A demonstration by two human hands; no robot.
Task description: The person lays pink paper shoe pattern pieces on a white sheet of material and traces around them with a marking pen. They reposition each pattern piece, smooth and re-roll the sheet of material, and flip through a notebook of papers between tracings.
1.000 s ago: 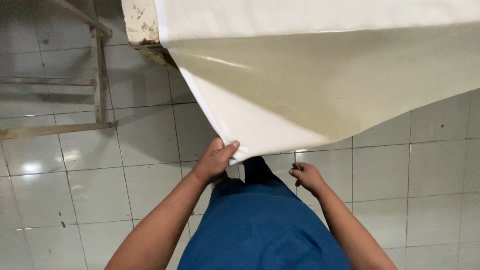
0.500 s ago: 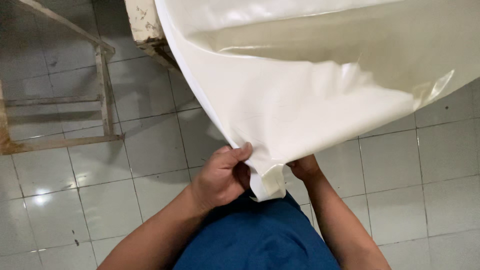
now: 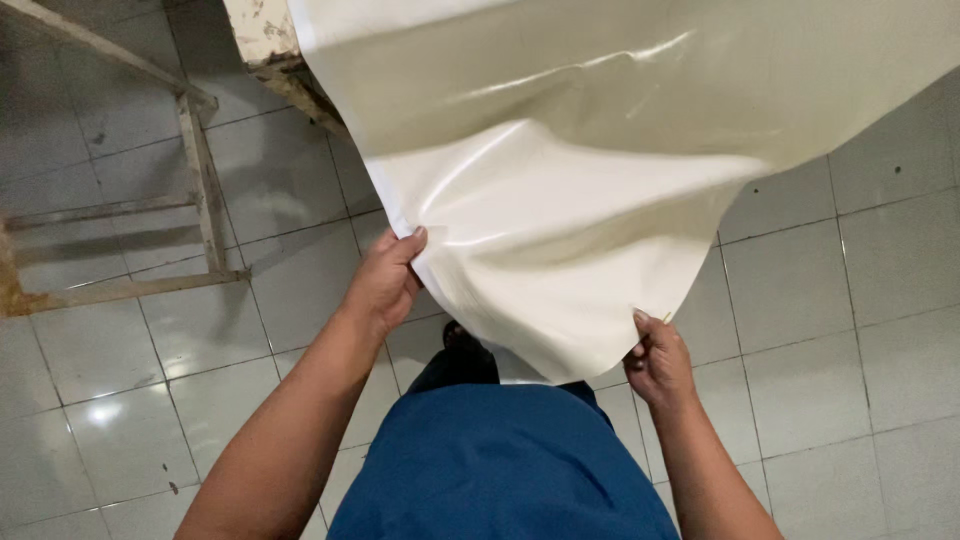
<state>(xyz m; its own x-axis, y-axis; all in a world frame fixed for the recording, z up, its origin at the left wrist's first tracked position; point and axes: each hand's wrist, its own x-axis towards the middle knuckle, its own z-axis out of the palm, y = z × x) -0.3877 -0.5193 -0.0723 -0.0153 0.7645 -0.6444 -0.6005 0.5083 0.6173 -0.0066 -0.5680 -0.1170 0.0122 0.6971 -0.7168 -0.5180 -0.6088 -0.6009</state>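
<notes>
Sheeting (image 3: 560, 250), bunched a moment ago, is now spread below the counter (image 3: 262, 40), pinched by left hand (image 3: 385, 280) and right hand (image 3: 655, 355).

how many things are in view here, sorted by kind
cream glossy sheet: 1, gripped by the left hand and the right hand
hands: 2
wooden frame: 1
worn table edge: 1
dark shoe: 1
total: 6
</notes>
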